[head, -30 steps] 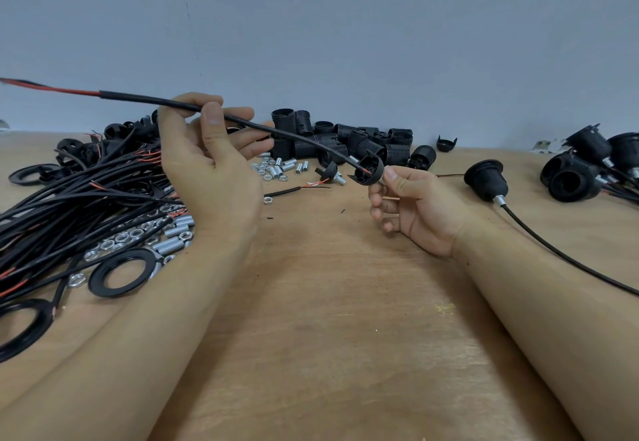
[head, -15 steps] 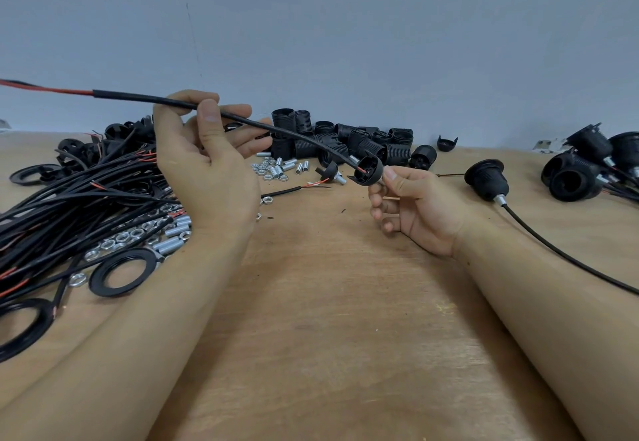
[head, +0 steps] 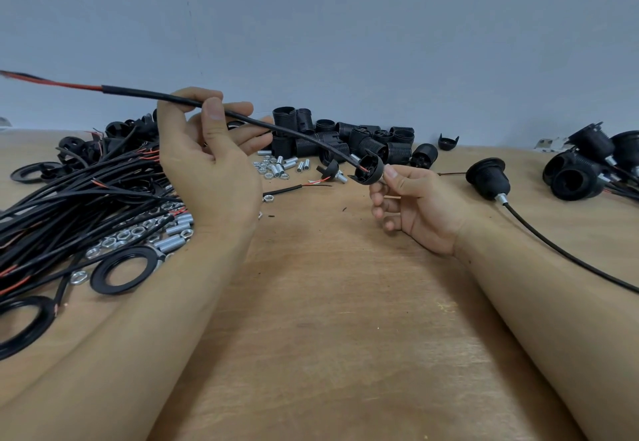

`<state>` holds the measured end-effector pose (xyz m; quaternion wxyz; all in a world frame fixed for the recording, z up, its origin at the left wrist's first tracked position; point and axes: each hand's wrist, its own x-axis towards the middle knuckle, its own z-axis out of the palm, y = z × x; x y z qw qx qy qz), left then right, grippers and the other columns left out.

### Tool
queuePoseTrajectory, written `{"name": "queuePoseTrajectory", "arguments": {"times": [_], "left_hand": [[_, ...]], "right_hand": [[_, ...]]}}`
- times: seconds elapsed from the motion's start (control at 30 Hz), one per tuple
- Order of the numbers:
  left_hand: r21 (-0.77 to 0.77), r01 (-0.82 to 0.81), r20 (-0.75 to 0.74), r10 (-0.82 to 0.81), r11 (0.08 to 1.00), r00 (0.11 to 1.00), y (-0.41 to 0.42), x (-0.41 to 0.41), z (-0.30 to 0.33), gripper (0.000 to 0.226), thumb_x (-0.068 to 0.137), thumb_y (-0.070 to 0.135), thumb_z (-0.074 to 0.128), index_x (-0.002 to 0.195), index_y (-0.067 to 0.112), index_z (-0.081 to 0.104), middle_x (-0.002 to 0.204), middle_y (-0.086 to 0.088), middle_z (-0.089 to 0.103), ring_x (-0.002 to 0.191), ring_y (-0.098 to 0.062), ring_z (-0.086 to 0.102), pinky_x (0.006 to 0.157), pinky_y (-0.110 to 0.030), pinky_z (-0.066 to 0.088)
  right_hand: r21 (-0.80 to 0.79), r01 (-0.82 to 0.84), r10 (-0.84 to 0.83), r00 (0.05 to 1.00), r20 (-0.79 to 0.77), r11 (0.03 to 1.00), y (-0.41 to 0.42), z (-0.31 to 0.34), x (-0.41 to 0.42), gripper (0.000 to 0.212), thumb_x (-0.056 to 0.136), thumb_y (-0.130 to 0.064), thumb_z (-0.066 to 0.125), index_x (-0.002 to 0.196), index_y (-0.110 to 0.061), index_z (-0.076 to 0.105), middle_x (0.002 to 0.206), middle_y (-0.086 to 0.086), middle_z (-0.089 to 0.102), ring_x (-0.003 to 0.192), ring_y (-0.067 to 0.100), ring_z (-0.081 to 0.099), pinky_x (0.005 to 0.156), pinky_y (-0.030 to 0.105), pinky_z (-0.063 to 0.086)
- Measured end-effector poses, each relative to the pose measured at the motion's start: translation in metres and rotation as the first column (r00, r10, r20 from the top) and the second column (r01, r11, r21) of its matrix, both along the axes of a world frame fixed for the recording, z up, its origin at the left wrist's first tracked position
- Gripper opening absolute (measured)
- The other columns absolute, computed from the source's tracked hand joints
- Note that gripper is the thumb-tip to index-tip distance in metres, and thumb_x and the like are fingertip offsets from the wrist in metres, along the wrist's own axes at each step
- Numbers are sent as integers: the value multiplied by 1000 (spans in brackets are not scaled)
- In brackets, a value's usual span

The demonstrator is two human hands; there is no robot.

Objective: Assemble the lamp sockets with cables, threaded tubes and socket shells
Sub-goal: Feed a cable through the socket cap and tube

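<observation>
My left hand [head: 204,157] is raised palm-up above the wooden table [head: 328,302] and pinches a black cable [head: 276,128] between thumb and fingers. The cable's red and black wire ends stick out far to the left. Its other end runs down through a short silver threaded tube into a black socket cap [head: 370,171]. My right hand [head: 415,205] pinches that cap at its lower right edge, other fingers curled beneath it.
A bundle of black cables [head: 69,198] lies left, with silver nuts and tubes [head: 152,229] and black rings [head: 122,269]. Black socket shells [head: 345,140] are heaped at the back. An assembled socket with cable [head: 489,178] and more sockets [head: 587,167] sit right.
My left hand has shifted the cable slightly leftward, drawing it further through the cap. My right hand has stayed almost still, holding the cap.
</observation>
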<state>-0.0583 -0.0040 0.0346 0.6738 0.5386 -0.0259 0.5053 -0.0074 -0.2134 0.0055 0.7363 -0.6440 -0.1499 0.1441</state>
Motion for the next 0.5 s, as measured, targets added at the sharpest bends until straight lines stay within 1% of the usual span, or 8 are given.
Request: {"name": "queuePoseTrajectory", "arguments": {"times": [0.23, 0.37, 0.5], "left_hand": [[-42, 17, -21, -18, 999, 1000, 0, 0, 0, 12, 105, 14, 38, 100, 19, 47, 85, -9, 69, 67, -26, 73, 64, -31, 59], [-25, 17, -16, -18, 1000, 1000, -1, 0, 0, 11, 105, 15, 38, 100, 19, 48, 85, -8, 69, 68, -26, 73, 65, -31, 59], [-26, 4, -11, -5, 1000, 1000, -1, 0, 0, 10, 105, 13, 39, 101, 17, 47, 87, -9, 69, 71, -24, 74, 67, -31, 59]], "right_hand": [[-4, 7, -7, 1000, 7, 1000, 0, -1, 1, 32, 99, -24, 47, 73, -10, 59, 66, 4, 57, 57, 17, 53, 43, 23, 40], [-16, 8, -8, 1000, 14, 1000, 0, -1, 1, 30, 98, -24, 47, 76, -8, 58, 66, 4, 56, 57, 17, 53, 44, 23, 40], [-13, 5, -5, 1000, 11, 1000, -1, -1, 1, 26, 91, -28, 53, 75, -9, 60, 66, 3, 56, 57, 16, 53, 44, 23, 40]]}}
